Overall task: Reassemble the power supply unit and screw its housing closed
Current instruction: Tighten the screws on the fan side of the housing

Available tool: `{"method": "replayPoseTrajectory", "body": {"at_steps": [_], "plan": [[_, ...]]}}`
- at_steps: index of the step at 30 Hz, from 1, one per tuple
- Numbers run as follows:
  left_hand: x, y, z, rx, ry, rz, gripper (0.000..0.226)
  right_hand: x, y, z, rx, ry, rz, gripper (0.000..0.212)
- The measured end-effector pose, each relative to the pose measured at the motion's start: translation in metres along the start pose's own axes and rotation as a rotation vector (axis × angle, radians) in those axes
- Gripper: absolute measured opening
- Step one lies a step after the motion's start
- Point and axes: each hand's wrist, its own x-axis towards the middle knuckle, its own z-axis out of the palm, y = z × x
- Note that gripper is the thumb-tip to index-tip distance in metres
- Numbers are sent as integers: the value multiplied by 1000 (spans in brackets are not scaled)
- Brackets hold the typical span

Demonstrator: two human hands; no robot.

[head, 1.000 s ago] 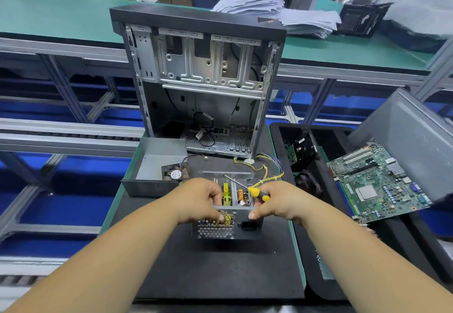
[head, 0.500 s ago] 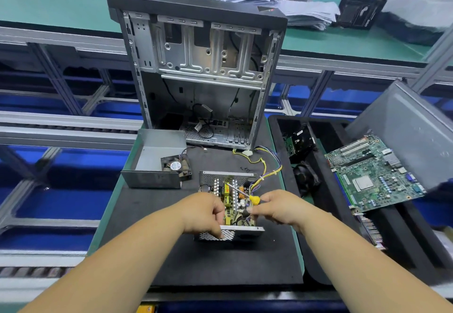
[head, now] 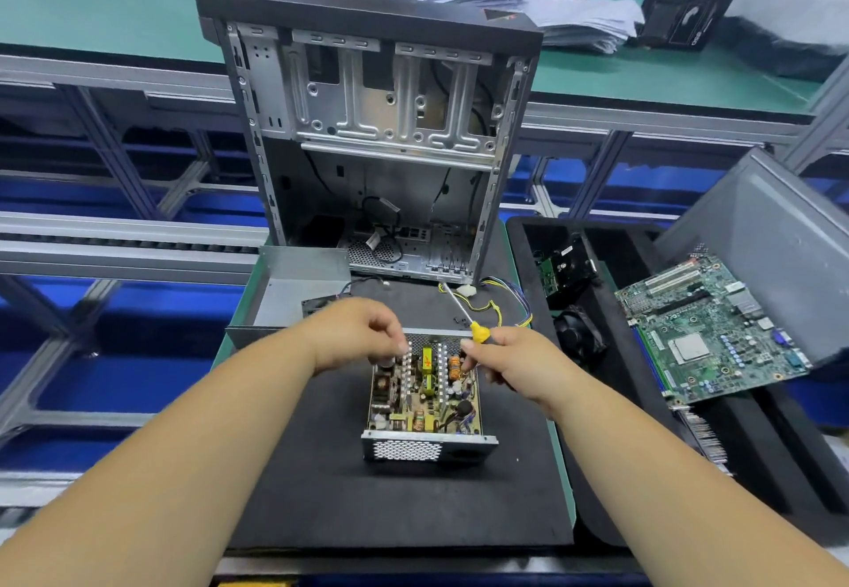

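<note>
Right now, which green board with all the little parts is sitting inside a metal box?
The board between the hands sits inside the open metal box on the black mat. The motherboard on the right lies bare over a black tray.

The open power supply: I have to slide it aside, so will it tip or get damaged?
The power supply sits low and flat on the black mat, so it probably won't tip. Its circuit board is exposed; push on the perforated metal wall, not the components. The attached wire bundle may drag.
</note>
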Motion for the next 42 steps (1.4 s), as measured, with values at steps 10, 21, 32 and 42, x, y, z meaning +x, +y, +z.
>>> {"method": "replayPoseTrajectory", "body": {"at_steps": [10,21,32,42], "plan": [[56,-38,-40,675,312,-543,91,16,-8,-5,171,126,-67,29],[92,-46,-27,514,261,-742,92,15,-5,-18,136,148,-83,27],[46,-14,-25,586,615,-182,91,14,-20,-18,133,231,-134,23],[-15,35,-21,362,582,378,108,18,-46,-11,363,334,-128,28]]}}
